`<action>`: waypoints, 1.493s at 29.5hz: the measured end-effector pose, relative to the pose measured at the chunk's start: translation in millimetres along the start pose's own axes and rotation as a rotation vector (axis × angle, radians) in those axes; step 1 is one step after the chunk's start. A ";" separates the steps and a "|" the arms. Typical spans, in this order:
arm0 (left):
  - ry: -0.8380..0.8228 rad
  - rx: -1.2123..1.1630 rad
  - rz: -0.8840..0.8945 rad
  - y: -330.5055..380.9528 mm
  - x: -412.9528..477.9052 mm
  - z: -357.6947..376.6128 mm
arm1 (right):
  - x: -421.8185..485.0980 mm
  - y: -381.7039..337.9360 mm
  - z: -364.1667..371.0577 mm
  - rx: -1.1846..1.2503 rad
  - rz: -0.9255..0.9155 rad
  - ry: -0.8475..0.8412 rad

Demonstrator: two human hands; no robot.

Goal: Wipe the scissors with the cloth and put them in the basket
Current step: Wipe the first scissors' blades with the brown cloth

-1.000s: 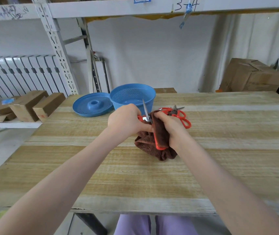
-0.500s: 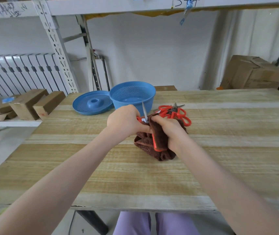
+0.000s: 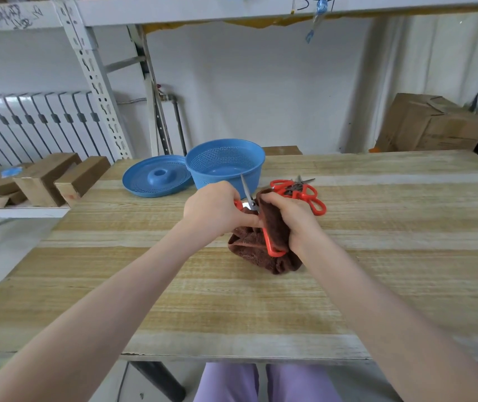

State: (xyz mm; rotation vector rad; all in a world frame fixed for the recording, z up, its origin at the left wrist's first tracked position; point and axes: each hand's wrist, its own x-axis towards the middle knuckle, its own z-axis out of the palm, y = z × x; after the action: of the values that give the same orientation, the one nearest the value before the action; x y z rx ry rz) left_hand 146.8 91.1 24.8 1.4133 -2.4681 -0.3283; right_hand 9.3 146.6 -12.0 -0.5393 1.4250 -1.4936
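Though close, hands (image 3: 214, 209) (image 3: 293, 217) around scissors (image 3: 268, 241), cloth (image 3: 256, 258).

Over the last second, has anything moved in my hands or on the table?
Nothing visibly changed. The left hand still grips the scissors with a blade pointing up, and the right hand still holds the brown cloth against them. The spare scissors, blue basket and lid lie where they were.

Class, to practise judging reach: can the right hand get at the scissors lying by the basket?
Likely not yet: nothing blocks the loose scissors, but the right hand grips the cloth.
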 end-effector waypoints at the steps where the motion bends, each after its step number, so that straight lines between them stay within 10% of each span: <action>1: 0.000 0.006 -0.005 -0.8 0.0 0.3 | 0.3 0.0 0.8 0.019 0.011 0.012; 44: 0.009 -0.004 0.021 -5.5 1.2 -9.3 | 4.8 4.2 4.8 0.041 0.039 -0.220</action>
State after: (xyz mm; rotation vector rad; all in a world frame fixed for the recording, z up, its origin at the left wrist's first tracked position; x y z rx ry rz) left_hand 153.9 86.7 31.8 1.3836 -2.4720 -0.3218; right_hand 12.7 140.7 -16.3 -0.6270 1.2244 -1.3845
